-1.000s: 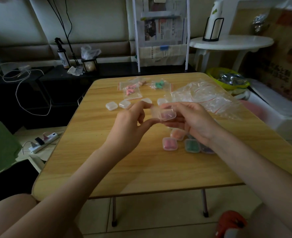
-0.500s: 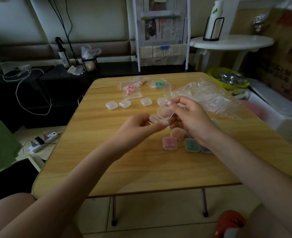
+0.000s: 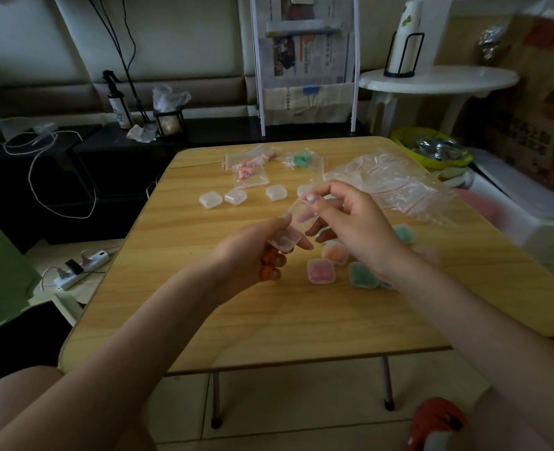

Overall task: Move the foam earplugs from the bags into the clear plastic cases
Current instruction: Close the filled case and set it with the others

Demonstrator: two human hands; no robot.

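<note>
Above the table [image 3: 301,320], the left hand [image 3: 246,258] grips the base of a clear case [image 3: 283,239] and tucks orange earplugs [image 3: 269,260] under its lower fingers, while the right hand [image 3: 353,222] pinches the lid up, likely to open it for filling. Filled cases [image 3: 321,271] sit near; bags [image 3: 249,172] lie far.
</note>
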